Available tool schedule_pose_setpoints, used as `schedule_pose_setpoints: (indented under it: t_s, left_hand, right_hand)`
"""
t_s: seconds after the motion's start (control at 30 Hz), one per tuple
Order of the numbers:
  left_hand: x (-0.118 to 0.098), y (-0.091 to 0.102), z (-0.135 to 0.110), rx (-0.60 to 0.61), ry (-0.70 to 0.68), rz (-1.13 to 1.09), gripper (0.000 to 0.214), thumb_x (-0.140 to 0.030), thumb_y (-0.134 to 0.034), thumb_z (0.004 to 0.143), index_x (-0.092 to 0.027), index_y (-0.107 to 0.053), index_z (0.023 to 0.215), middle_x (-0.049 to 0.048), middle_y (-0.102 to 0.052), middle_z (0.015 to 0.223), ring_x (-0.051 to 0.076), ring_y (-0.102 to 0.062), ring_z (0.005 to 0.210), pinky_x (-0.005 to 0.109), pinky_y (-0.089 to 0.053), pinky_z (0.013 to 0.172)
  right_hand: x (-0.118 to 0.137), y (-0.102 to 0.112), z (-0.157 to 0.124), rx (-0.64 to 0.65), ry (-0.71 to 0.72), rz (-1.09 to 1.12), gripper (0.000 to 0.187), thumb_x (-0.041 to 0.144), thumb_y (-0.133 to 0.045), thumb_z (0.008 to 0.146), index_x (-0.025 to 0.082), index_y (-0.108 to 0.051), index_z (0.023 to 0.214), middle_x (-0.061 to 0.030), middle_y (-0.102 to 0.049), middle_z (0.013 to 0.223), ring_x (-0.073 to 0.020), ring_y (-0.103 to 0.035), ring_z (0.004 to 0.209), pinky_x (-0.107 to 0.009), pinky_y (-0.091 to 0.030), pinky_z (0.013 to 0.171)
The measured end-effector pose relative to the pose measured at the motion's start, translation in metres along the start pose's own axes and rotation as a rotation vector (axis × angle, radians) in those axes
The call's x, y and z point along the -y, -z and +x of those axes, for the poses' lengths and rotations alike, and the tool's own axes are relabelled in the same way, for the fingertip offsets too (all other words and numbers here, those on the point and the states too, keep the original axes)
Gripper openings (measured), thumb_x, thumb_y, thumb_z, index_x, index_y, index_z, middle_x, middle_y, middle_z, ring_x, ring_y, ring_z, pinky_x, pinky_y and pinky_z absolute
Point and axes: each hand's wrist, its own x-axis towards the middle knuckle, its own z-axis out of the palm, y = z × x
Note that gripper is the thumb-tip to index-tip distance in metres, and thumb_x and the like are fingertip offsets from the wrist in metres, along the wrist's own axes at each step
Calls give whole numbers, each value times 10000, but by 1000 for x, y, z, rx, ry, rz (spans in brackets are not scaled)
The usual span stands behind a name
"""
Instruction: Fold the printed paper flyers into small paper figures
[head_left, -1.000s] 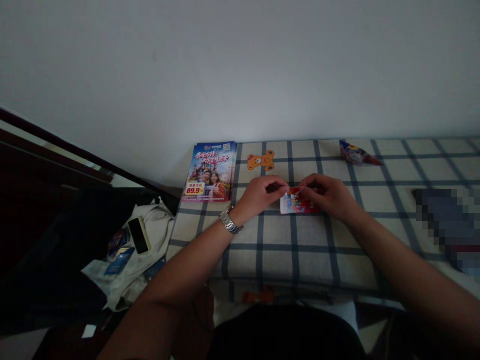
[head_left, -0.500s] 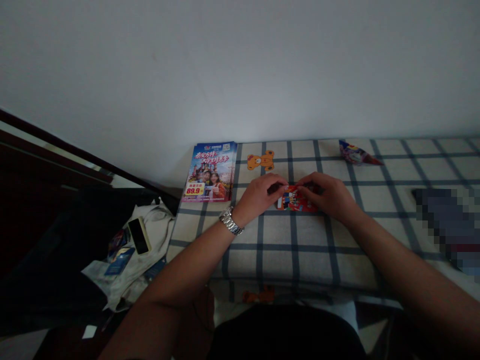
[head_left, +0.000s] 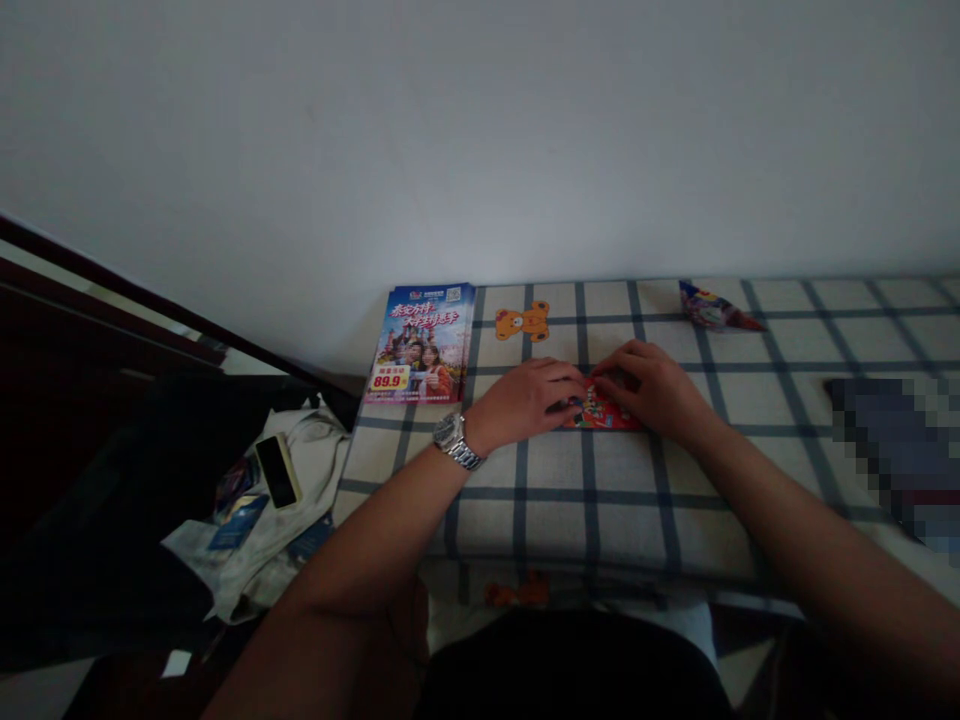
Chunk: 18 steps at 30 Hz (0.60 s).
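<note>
Single head-worn view, looking forward and down upon the left hand and right hand.
The viewpoint lies above and on the wearer's side of the hands, well apart from them, so that both forearms run inward from the lower part of the field and the wearer's dark clothing shows at its bottom edge. The wide field takes in the counter around the hands, the pale wall beyond them, and a phone well to their left.

Apparently a room in a home
Checked teddy-bear tablecloth, plain pale wall, smartphone on rumpled cloth.
</note>
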Motion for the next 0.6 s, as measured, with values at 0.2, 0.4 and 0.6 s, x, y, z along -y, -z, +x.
schedule_pose_setpoints:
  t_s: [0.2, 0.4, 0.6]
  left_hand:
    - [-3, -1, -3, 9, 2, 110, 228, -343, -620, 1047, -223, -703, 1222, 60, -686, 1312, 234, -643, 1188, 415, -506, 1062]
    - [-8, 3, -6, -38, 145, 274, 334, -329, -630, 1034, -203, -652, 1343, 121, -633, 1349, 293, -614, 1201, 486, -514, 1024]
    - [-7, 0, -6, -70, 160, 243, 329, -318, -671, 1009, -192, -657, 1312, 119, -624, 1272, 278, -615, 1142, 469, -540, 1014]
  right_hand:
    - [0, 2, 0, -35, -2, 43, 112, 312, -680, 965, 238, -758, 996, -92, -693, 979, -277, -666, 939, -452, -546, 873]
    - [-9, 3, 0, -100, -9, 29, 167, 344, -701, 948, 245, -753, 1071, -116, -688, 1094, -310, -676, 1019, -494, -557, 924]
    - [-10, 4, -1, -73, 61, 32, 244, 355, -703, 954, 251, -745, 1170, -134, -706, 1216, -340, -667, 1150, -553, -533, 1026]
